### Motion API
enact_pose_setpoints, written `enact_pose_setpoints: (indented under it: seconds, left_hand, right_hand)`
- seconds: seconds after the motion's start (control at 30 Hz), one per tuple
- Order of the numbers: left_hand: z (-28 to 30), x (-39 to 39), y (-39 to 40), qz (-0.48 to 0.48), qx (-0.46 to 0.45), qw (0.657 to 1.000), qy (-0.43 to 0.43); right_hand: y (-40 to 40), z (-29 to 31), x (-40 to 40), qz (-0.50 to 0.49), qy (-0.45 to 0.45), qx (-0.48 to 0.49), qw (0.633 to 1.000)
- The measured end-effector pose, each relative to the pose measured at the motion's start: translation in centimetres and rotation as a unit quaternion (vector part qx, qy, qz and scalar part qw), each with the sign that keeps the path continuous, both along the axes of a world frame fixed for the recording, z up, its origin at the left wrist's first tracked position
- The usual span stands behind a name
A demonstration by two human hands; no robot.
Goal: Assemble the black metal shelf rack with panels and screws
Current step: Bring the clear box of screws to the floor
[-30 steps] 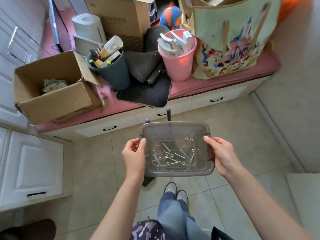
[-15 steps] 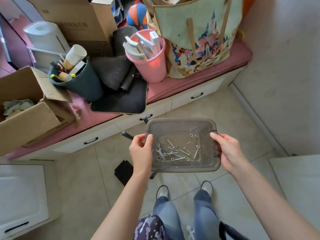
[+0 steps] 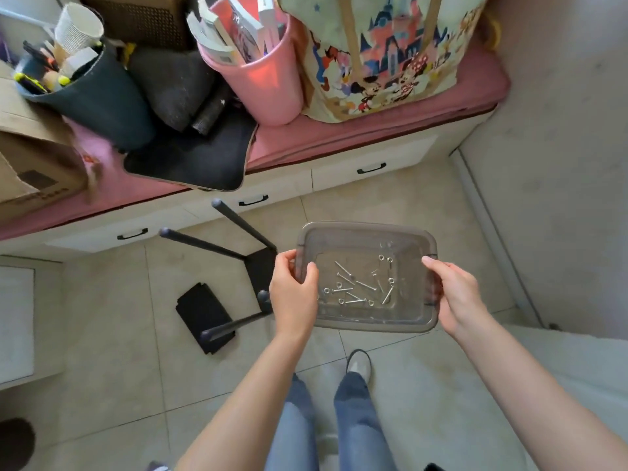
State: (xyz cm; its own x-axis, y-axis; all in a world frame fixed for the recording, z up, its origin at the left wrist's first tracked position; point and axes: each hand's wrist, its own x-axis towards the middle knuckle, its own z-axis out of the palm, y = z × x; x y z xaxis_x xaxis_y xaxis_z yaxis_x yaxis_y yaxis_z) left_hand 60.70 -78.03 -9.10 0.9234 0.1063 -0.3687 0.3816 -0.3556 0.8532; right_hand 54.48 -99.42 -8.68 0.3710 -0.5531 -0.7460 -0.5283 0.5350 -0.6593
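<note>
I hold a clear grey plastic tray (image 3: 367, 232) level in front of me above the tiled floor. My left hand (image 3: 294, 294) grips its left rim with the thumb inside, and my right hand (image 3: 452, 294) grips its right rim. Several silver screws (image 3: 356, 287) and small washers lie loose on the tray's bottom. Below and to the left, the black metal rack frame (image 3: 238, 253) lies on the floor with its round legs pointing up and left. A flat black panel (image 3: 204, 314) lies beside it, partly under one leg.
A pink-cushioned bench with white drawers (image 3: 373, 144) runs across the back, loaded with a dark bin (image 3: 98, 96), a pink bin (image 3: 265, 83), a cartoon tote bag (image 3: 390, 52) and a cardboard box (image 3: 30, 158). A wall (image 3: 560, 164) stands at the right. My feet (image 3: 356, 363) are below the tray.
The view has swung right and closer to the bench. The tray has shifted right of the rack frame, which now shows its legs and the panel. Both hands keep their grip.
</note>
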Motion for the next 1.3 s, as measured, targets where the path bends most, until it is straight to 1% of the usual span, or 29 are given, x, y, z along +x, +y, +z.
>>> enact_pose_setpoints:
  seconds: [0.07,0.13,0.23,0.33,0.43,0.57,0.7,0.83,0.9,1.0,1.07,1.17,1.3]
  left_hand:
    - [-2.6,0.1,-1.7,-0.024,0.013,1.0,0.015]
    - [-6.0,0.3,-2.6,-0.047,0.047,0.997,0.031]
    - [-12.6,0.5,-2.9,-0.074,0.071,0.993,0.051]
    - [-20.8,0.6,-2.6,-0.09,0.085,0.99,0.063]
    - [-29.6,0.9,-2.2,-0.102,0.093,0.989,0.061]
    - [-40.3,0.6,-1.4,-0.123,0.096,0.987,0.039]
    - [-48.6,0.4,-0.2,-0.145,0.114,0.982,0.033]
    - [-53.8,1.4,0.4,-0.18,0.134,0.974,0.037]
    - [-55.7,2.0,0.6,-0.202,0.138,0.969,0.029]
    - [-58.6,3.5,0.4,-0.221,0.144,0.964,0.023]
    - [-60.5,4.7,0.3,-0.234,0.149,0.96,0.021]
    - [-63.2,5.9,0.4,-0.253,0.161,0.954,0.003]
    - [-65.6,6.8,0.7,-0.264,0.159,0.951,-0.021]
  right_hand:
    - [-1.6,-2.2,-0.3,-0.009,0.004,-0.006,1.0]
    - [-2.6,-5.1,-0.7,-0.013,0.009,-0.011,1.0]
    - [-3.0,-11.2,-1.1,-0.007,0.019,-0.039,0.999]
    - [-1.8,-19.6,-1.3,-0.009,0.024,-0.096,0.995]
    - [-0.5,-28.8,-1.5,-0.031,0.024,-0.12,0.992]
    - [1.0,-40.4,-2.2,-0.055,0.019,-0.114,0.992]
    - [2.1,-49.6,-3.0,-0.074,0.021,-0.088,0.993]
    - [2.7,-56.0,-3.2,-0.077,0.024,-0.076,0.994]
    - [2.9,-58.6,-3.3,-0.057,0.033,-0.082,0.994]
    - [3.0,-62.0,-2.9,0.008,0.063,-0.11,0.992]
    - [2.9,-63.8,-2.3,0.035,0.071,-0.137,0.987]
    - [2.9,-66.1,-1.4,0.069,0.066,-0.182,0.979]
    - [3.2,-68.3,-1.0,0.112,0.032,-0.221,0.968]
